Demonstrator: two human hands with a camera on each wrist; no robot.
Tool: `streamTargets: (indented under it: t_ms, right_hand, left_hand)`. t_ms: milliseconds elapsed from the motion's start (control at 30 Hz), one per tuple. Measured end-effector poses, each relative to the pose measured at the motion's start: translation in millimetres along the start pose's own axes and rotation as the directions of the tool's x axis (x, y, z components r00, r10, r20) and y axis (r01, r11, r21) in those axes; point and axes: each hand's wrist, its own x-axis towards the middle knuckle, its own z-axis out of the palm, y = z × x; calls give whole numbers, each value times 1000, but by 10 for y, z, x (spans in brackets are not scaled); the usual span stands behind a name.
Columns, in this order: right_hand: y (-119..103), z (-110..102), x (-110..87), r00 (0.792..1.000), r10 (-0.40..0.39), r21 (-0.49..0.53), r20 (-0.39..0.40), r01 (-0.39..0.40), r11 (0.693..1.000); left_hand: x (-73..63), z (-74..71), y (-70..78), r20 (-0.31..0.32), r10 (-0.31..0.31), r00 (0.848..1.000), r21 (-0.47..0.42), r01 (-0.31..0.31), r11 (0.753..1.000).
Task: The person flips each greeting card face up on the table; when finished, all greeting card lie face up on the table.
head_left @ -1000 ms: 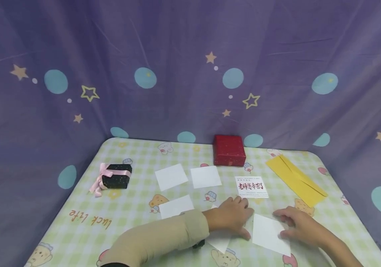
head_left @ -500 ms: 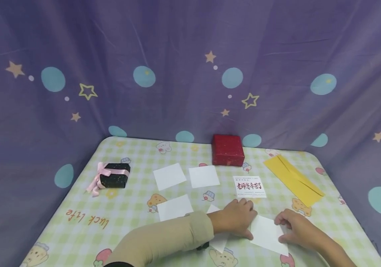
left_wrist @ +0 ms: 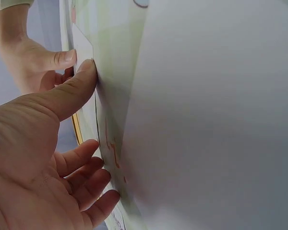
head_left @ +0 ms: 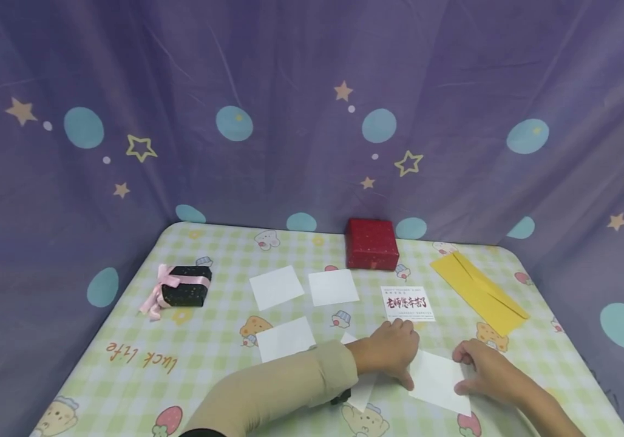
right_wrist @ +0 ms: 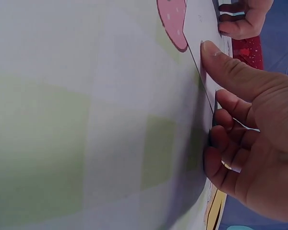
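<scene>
A blank white square card (head_left: 437, 381) lies flat on the checked tablecloth between my hands. My left hand (head_left: 394, 349) is at its left side, thumb straight along the card's edge and fingertips down toward the cloth. On the right, my right hand (head_left: 491, 371) rests its thumb (right_wrist: 211, 50) on the card, with the other fingers loosely bent beside the far corner. Partly hidden under my left wrist is another white card (head_left: 361, 394). Just beyond the left fingertips lies a printed card (head_left: 407, 303) with red characters.
Three more blank cards (head_left: 276, 287) lie left of centre, one partly covered by my left sleeve. A red box (head_left: 372, 244) stands at the back. A yellow envelope (head_left: 478, 291) is at right, and a black box (head_left: 187, 286) with a pink ribbon at left.
Both hands have shifted slightly to the right, the left thumb coming up against the white card's left edge. The card itself shows little movement, and the view has drifted a little.
</scene>
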Motion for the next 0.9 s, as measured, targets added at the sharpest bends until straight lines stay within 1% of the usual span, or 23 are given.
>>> streamTargets:
  t_ms: [33,233,333,433,533,700,833,900]
  right_hand:
    - [-5,4,0,1000,9,5,3,-9,1000]
    - [0,24,3,1000,3,9,-3,-3,1000]
    - [12,26,8,1000,-9,1,-11,9,1000]
    - [18,22,17,1000,-15,13,-8,15,1000]
    - [14,15,26,1000,-22,46,4,22,999]
    - [11,13,28,999,-48,64,15,47,997]
    - [24,22,32,998,-67,97,11,66,993]
    - [34,27,28,997,-81,115,2,80,990]
  left_hand:
    - [10,3,1,6,-4,1000,-7,4,1000]
    - [40,11,2,22,-22,1000,-35,22,999]
    - [42,7,-5,21,-25,999,-48,26,999]
    - [41,8,-14,14,-24,1000,-61,25,998]
    - [37,14,-26,3,-15,1000,-76,15,997]
    - [18,19,-44,-4,6,1000,-105,-6,994]
    - [7,24,-58,-6,26,1000,-111,-27,994]
    - [17,37,-67,-18,35,999,-116,-36,993]
